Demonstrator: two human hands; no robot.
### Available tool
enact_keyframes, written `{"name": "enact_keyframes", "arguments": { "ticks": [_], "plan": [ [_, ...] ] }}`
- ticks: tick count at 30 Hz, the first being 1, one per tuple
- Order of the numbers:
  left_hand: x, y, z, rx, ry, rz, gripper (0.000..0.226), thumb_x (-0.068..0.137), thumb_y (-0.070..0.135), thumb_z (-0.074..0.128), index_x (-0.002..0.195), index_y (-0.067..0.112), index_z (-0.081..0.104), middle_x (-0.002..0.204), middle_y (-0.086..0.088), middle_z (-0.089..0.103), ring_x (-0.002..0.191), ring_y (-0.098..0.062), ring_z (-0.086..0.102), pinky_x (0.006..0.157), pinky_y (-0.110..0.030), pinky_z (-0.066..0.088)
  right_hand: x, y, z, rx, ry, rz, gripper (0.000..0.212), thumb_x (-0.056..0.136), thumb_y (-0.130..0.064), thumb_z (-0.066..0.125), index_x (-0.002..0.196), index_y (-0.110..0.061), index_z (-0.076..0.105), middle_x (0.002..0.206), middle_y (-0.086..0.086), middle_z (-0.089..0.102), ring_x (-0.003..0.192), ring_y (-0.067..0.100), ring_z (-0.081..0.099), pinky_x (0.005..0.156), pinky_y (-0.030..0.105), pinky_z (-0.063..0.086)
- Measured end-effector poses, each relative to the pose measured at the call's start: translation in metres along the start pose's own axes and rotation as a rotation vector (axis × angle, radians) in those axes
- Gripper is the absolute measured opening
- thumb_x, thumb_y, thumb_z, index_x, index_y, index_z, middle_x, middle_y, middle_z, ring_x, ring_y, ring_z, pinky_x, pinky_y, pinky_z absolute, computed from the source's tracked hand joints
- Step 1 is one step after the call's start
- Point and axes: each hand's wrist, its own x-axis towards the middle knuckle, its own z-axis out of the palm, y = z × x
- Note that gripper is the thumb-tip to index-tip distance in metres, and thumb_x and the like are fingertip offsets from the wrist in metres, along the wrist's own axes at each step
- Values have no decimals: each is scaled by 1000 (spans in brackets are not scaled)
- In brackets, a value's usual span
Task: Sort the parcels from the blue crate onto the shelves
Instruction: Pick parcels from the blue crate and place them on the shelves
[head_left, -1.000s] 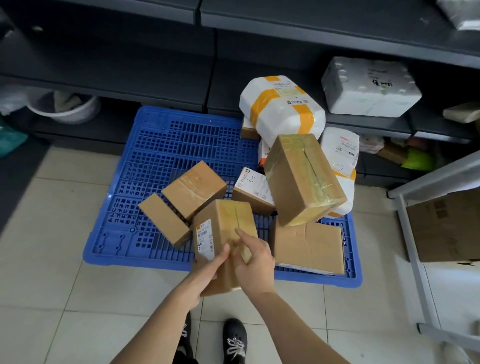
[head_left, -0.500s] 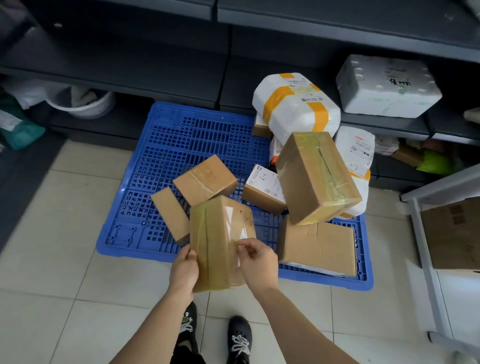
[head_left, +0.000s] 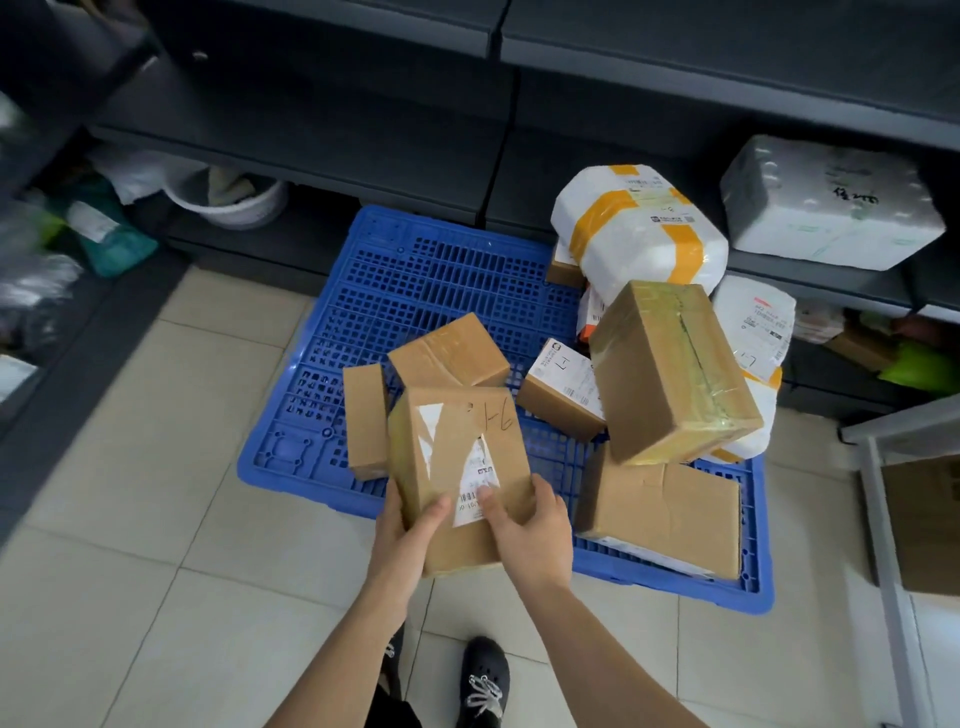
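I hold a brown cardboard parcel with a torn white label and handwritten marks on its top face, above the front edge of the blue crate. My left hand grips its lower left side, thumb on top. My right hand grips its lower right corner, thumb on the label. Several other brown boxes lie on the crate, the largest tilted on the pile at the right. A white parcel with orange tape tops the back of the pile. Dark shelves stand behind.
A white foam box sits on the low shelf at the right. A white tub and bags are under the left shelf. A grey metal frame with a carton stands at the right. My shoes are on the tiled floor.
I have turned the parcel in both hands, so its labelled face with the handwriting now points up. Both hands shifted to its lower corners.
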Motion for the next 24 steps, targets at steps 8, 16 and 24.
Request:
{"name": "enact_keyframes", "arguments": {
  "ticks": [8,16,24],
  "plan": [
    [-52,55,-34,-197,55,198,80,67,66,65,140,45,41,128,18,61,118,-7,58,103,-40,45,-49,-68,-9,241,80,-308,48,96,-38,55,141,-24,47,136,-9,55,124,11,51,104,35,44],
    [-112,103,-120,-203,346,396,58,87,67,40,140,44,41,134,21,54,121,1,52,102,-30,43,-123,-154,29,352,-70,-547,32,96,-28,59,127,-30,60,120,-15,63,112,2,57,99,33,49],
    [-184,131,-261,-201,693,550,41,105,31,28,144,36,39,137,20,49,117,11,46,96,-15,35,-226,-239,118,358,-304,-745,30,94,-28,60,124,-28,63,113,-18,66,106,1,60,94,31,51]
  ]
}}
